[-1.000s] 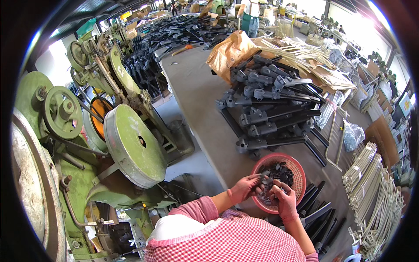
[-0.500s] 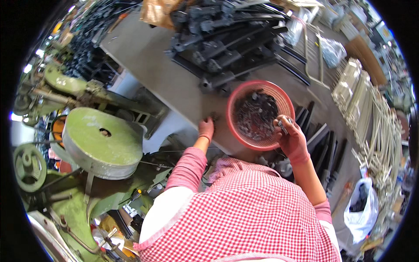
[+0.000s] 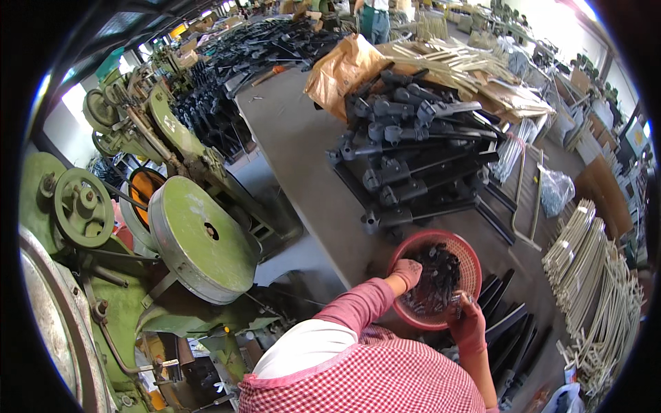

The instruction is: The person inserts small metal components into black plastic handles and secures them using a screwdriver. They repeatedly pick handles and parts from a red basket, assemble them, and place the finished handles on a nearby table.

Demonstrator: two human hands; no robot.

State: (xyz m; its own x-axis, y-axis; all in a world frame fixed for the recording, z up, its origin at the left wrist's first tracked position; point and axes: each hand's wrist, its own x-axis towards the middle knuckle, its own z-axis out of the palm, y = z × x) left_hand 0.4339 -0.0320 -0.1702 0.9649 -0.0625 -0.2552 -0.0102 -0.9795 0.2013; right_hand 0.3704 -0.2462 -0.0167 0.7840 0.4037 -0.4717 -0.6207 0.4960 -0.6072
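Note:
A round red plastic basket (image 3: 475, 265) stands on the table with a heap of small black parts (image 3: 437, 275) inside. My left hand (image 3: 408, 272) reaches over its left rim, in a pinkish glove, with curled fingers down at the parts; what they hold is hidden. At the basket's lower right edge is my right hand (image 3: 468, 327), also gloved and closed. Small shiny metal pieces (image 3: 457, 300) show at its fingertips, too small to name exactly.
Long black tubes with jointed ends (image 3: 406, 165) are piled beyond the basket, beside a brown bag (image 3: 348, 76). Bundled pale rods (image 3: 585, 275) lie at right. A green machine with a large wheel (image 3: 203, 237) stands left of the table edge. Another person (image 3: 375, 24) stands far back.
My left hand has moved from the bare tabletop into the basket. The right hand stays by the basket's right rim, slightly lower against it. The view has tilted up, showing more of the room.

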